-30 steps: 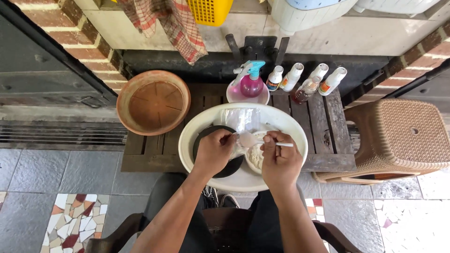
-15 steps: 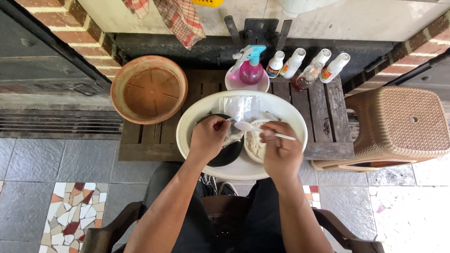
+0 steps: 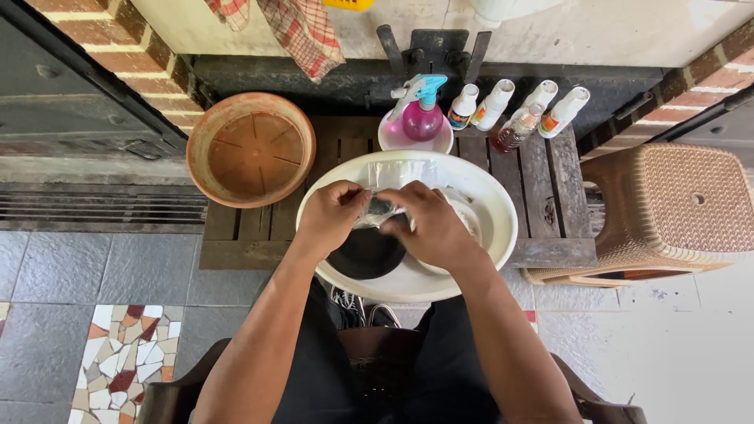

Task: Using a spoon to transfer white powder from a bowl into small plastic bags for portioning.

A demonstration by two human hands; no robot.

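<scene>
Both hands have drawn together since the earlier pictures: the right hand [image 3: 434, 228], which held a thin white stick out to the side half a second ago, now sits knuckle to knuckle with the left hand [image 3: 334, 213] over the middle of the white basin [image 3: 495, 206], and the stick no longer shows. Between them they pinch a small clear, crumpled piece of plastic [image 3: 379, 208] (it may be a little bag, though it is too bunched to tell). The left hand's fingers curl shut on the plastic's left edge; the right hand's fingers fold over its right edge, so both are closed on the same piece, held above the basin's inside.

Under the hands, a dark round dish [image 3: 367, 253] lies in the near left part of the basin, partly hidden by the wrists. At the far inner wall of the basin more clear plastic film [image 3: 402, 170] rests flat.

The basin sits on a low wooden slatted stand [image 3: 550, 196]. To its left on the same stand is a terracotta saucer [image 3: 251, 148], just beside the basin. Behind the basin stands a pink spray bottle [image 3: 422, 114] in a small pale bowl, and to its right a row of small white-capped bottles [image 3: 503, 106]. A woven brown plastic stool [image 3: 675, 208] stands to the right, and a checked cloth [image 3: 302, 35] hangs above.
</scene>
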